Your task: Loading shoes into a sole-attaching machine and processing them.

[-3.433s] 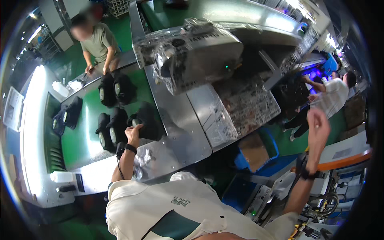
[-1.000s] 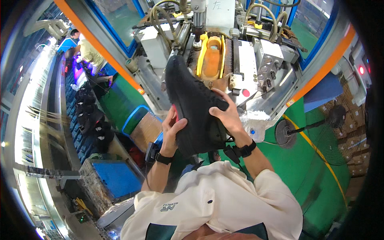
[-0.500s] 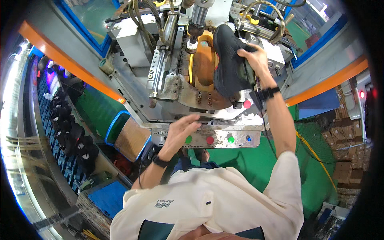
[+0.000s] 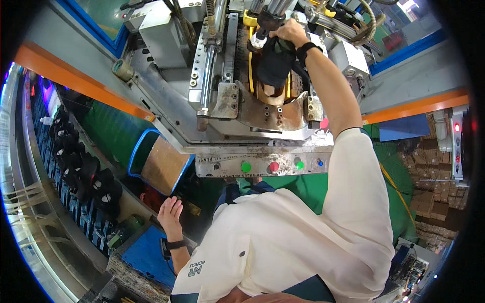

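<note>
My right hand is reached far forward into the machine and is closed on the far, upper part of a black shoe. The shoe lies over the machine's cradle, between yellow-edged side walls and below a vertical metal ram. Part of the shoe's far end is hidden by my fingers and the ram. At the lower left, my left hand is held beside my body, near a wooden-seated stool. Its fingers are stretched out, with nothing seen in them.
Across the machine's front runs a metal control panel with green, red and blue buttons. Metal cylinders and hoses flank the cradle. On the left, a conveyor carries several black shoes. A blue-topped surface stands at lower left. Stacked cardboard is at right.
My right hand has brought the shoe left from beside the cradle to over it, turning it. My left hand has dropped back, down and left, away from the panel. The view has shifted slightly.
</note>
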The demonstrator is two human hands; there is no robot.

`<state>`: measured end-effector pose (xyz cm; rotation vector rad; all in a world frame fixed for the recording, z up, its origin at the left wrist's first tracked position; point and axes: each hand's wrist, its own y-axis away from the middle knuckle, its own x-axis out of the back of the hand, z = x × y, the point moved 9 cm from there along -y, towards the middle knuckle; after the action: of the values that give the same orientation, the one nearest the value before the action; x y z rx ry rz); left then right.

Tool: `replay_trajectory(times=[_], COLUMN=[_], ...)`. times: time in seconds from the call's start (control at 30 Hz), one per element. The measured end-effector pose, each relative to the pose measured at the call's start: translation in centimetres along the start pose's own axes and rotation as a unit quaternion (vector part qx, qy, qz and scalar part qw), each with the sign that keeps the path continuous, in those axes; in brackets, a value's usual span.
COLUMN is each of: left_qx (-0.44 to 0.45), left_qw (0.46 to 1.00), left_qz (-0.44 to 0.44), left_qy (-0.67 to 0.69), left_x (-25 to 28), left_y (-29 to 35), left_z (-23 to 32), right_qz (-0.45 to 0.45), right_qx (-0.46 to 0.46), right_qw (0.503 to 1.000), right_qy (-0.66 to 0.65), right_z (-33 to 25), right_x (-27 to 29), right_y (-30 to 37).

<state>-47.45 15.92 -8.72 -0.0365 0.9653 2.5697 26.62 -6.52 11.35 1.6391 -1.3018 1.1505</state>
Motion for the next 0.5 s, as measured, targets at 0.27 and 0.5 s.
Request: replay_trajectory(times=[0.27,0.5], left_qx=[0.056,0.079], left_qw=[0.997,0.996], left_qz=[0.042,0.032], left_qy=[0.015,-0.017], left_x=[3.1,0.8], left_y=[2.7,3.4], left_z=[-6.2,-8.3], right_qz=[0.017,0.054], right_qx=[0.013,0.038], right_qw=[0.999,0.998], right_qy=[0.036,-0.006], right_z=[-1.9,-1.7], right_x=[-1.2,-2.0], right_y=[1.8,2.0])
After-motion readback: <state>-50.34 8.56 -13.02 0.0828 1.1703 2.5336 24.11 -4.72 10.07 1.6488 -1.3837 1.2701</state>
